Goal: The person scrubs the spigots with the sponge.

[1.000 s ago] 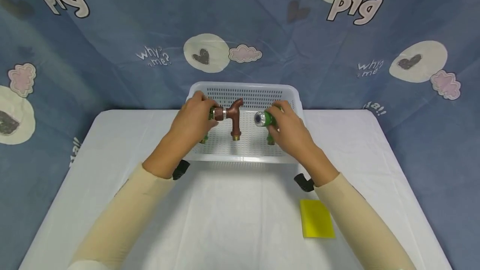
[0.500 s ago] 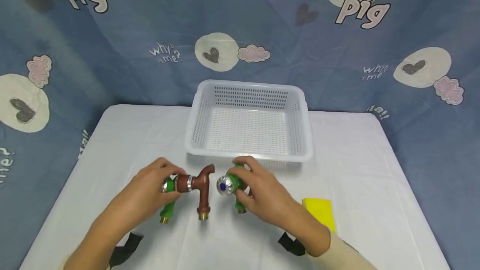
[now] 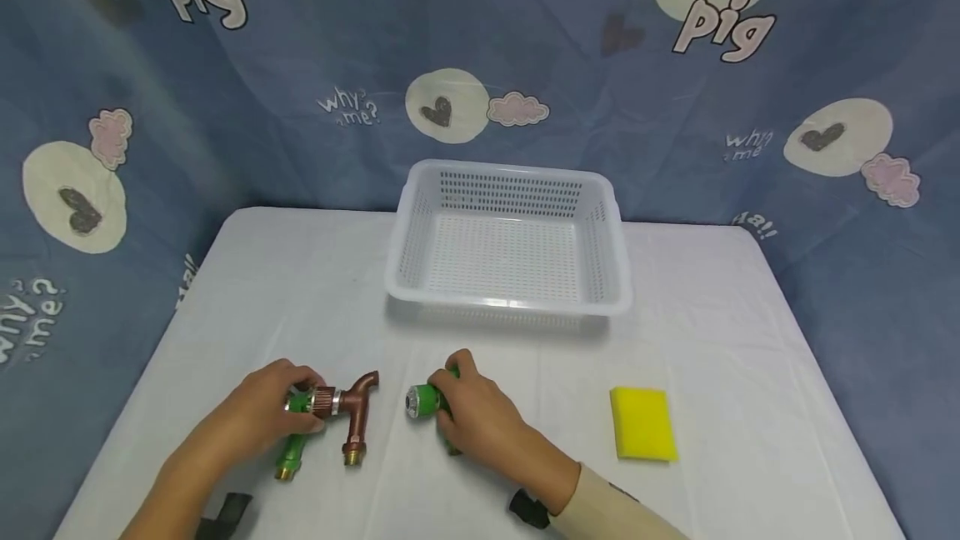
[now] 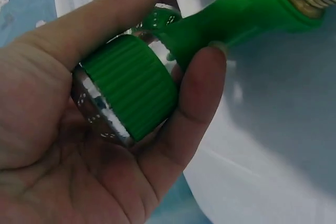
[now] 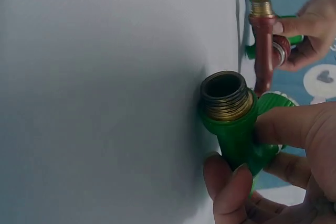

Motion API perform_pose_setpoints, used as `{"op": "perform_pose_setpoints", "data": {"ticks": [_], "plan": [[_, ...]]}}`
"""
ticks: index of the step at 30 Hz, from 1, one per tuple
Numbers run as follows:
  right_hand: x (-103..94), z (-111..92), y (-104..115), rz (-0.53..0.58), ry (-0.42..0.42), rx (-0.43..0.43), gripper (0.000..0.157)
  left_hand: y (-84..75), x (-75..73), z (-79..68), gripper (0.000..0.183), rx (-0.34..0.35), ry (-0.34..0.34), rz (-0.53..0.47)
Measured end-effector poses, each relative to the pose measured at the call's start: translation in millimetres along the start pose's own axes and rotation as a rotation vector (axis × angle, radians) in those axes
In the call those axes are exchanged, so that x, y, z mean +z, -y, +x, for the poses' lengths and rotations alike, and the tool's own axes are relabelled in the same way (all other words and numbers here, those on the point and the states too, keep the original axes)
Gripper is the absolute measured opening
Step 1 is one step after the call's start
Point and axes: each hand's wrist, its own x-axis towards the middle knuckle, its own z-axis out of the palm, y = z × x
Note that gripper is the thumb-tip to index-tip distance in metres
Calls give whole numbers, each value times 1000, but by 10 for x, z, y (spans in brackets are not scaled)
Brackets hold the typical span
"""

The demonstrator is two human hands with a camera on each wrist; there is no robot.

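In the head view my left hand [image 3: 258, 413] is at the front left, gripping a green faucet [image 3: 291, 458] and a copper-brown faucet [image 3: 357, 417] side by side. Thumb and fingers wrap the ribbed green knob [image 4: 131, 85] in the left wrist view. My right hand [image 3: 483, 422] holds another green faucet [image 3: 425, 401] near the table's middle. Its threaded brass end [image 5: 227, 100] faces the right wrist camera. Part of this faucet is hidden by my fingers. Whether the faucets touch the table, I cannot tell.
A white perforated basket [image 3: 510, 305] stands behind the hands, near the back edge of the white-covered table [image 3: 750, 373]. On the right lies a yellow sponge-like block [image 3: 643, 423]. A blue printed cloth [image 3: 300, 165] hangs behind and at the sides.
Both hands have come out from over the basket toward the front of the table, carrying the faucets. Since half a second ago they have moved farther left and the two hands stand farther apart.
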Motion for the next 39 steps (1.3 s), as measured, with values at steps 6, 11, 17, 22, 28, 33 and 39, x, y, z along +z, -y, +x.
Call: {"op": "perform_pose_setpoints", "data": {"ticks": [6, 11, 17, 22, 28, 33, 39], "plan": [[136, 54, 95, 50, 24, 9, 35, 83, -83, 6, 50, 21, 10, 42], [211, 42, 132, 63, 35, 13, 34, 158, -66, -14, 52, 43, 16, -24], [195, -11, 93, 82, 42, 43, 41, 354, 0, -2, 52, 43, 32, -154], [144, -125, 30, 164, 48, 44, 54, 565, 27, -58, 56, 40, -4, -252], [128, -363, -84, 260, 51, 74, 72, 638, 76, -196, 65, -53, -164, -159], [92, -585, -168, 308, 52, 126, 75, 527, 178, -248, 67, -67, -221, -81], [22, -682, -230, 375, 51, 145, 74, 453, 294, -244, 66, -95, -284, -93]]}}
